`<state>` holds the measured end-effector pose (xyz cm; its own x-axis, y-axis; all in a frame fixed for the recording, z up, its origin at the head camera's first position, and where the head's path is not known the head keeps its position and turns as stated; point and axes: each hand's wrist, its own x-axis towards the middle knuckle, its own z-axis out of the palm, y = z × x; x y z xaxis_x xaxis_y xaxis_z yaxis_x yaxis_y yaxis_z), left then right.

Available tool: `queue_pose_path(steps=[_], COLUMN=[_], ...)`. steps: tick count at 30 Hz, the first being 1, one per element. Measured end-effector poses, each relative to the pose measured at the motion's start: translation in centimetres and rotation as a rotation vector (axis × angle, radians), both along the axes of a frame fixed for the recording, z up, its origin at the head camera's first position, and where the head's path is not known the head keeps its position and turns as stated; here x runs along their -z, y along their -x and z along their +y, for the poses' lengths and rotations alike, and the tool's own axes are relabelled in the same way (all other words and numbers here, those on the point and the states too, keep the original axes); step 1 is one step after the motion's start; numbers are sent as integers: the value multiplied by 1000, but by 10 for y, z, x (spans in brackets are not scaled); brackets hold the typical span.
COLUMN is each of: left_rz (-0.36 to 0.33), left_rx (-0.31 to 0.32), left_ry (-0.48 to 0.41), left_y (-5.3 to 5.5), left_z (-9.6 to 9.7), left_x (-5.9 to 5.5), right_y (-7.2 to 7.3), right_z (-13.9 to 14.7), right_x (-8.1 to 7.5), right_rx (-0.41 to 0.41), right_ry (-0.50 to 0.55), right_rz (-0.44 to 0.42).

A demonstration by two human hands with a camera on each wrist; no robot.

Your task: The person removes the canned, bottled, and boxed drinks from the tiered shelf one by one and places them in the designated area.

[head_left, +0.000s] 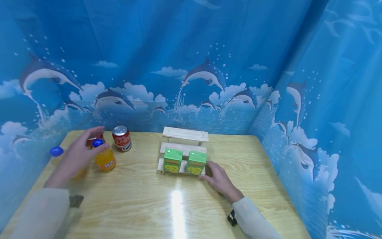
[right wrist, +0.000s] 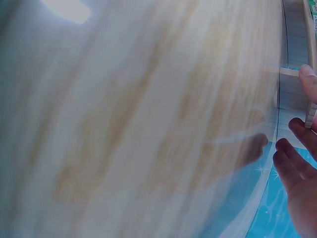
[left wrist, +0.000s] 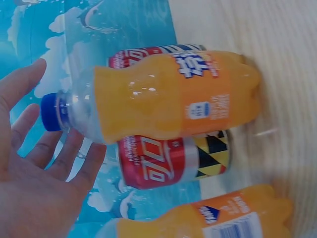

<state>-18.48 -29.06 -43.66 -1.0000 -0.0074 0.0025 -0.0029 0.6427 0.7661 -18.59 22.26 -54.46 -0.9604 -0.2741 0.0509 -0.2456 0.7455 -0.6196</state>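
My left hand [head_left: 74,154], fingers spread, is beside the blue cap of an orange soda bottle [head_left: 105,161]. In the left wrist view a gap shows between the palm and the upright bottle [left wrist: 148,99], so nothing is gripped. Two red cola cans stand behind it, one in plain sight [head_left: 121,139], the other partly covered by the hand. A second orange bottle [head_left: 56,152] is largely hidden behind my left hand and wrist. My right hand [head_left: 220,179] holds the right end of the lowest step of a wooden tiered stand [head_left: 185,134], thumb in front and fingers behind.
Two green drink cartons, a left one [head_left: 172,161] and a right one [head_left: 195,162], stand on the lowest step. The wood-grain table [head_left: 137,199] meets a blue dolphin-print curtain [head_left: 143,66] at the back and sides.
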Motion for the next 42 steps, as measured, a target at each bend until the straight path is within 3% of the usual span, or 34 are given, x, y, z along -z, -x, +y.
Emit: queue_pose_path(steps=[7, 14, 26, 31, 37, 42], left_rz=[8, 32, 106, 132, 141, 111], left_rx=[24, 52, 187, 264, 366, 429], left_ry=[3, 34, 14, -11, -19, -49], left_y=[3, 8, 17, 21, 27, 32], left_z=[5, 16, 45, 59, 80, 99], left_x=[-11, -29, -43, -40, -26, -15], right_y=[-1, -1, 0, 0, 1, 1], right_z=[-2, -1, -1, 0, 0, 0], right_x=[-2, -2, -2, -2, -1, 0], right_rx=[19, 13, 10, 17, 6, 5], right_ry=[4, -13, 3, 8, 9, 10], right_rz=[-14, -13, -25, -31, -24, -15])
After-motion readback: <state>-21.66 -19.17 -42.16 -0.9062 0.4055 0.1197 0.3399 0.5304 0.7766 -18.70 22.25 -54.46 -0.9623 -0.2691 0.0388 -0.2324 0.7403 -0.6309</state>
